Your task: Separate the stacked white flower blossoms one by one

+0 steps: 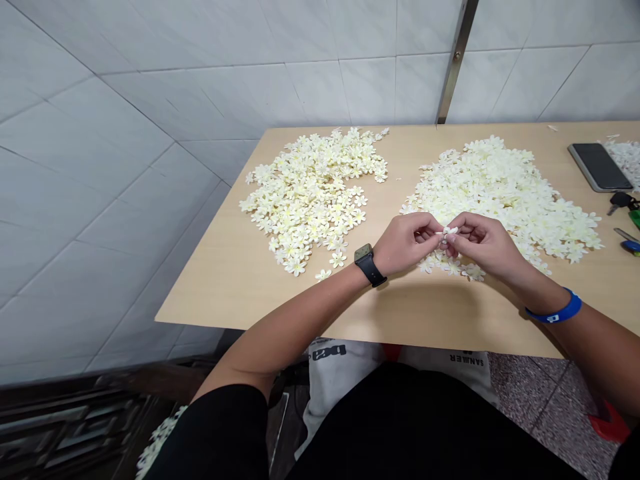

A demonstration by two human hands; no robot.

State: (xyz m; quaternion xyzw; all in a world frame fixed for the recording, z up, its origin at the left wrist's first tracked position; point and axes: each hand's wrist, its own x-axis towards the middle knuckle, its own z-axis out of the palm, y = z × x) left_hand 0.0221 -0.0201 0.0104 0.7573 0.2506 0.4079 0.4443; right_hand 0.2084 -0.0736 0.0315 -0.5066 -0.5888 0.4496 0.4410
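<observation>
Both hands meet over the near edge of the right-hand pile of artificial flowers (500, 187). Between their fingertips is one small white artificial flower (450, 231). My left hand (407, 243), below a black watch, pinches it from the left with thumb and index finger. From the right, my right hand (483, 243) pinches the same flower, its other fingers curled. The fingertips hide part of the flower. To the left of my hands lies a second pile of cream flowers with yellowish centres (315, 193), with a few loose ones at its near end.
The wooden table (215, 280) meets a tiled wall (320, 93) at the back. On the right lie a phone (600, 167), keys (621, 200), a blue-handled cutting tool (631, 247) and more white pieces (625, 160). A metal strip (456, 60) runs up the wall.
</observation>
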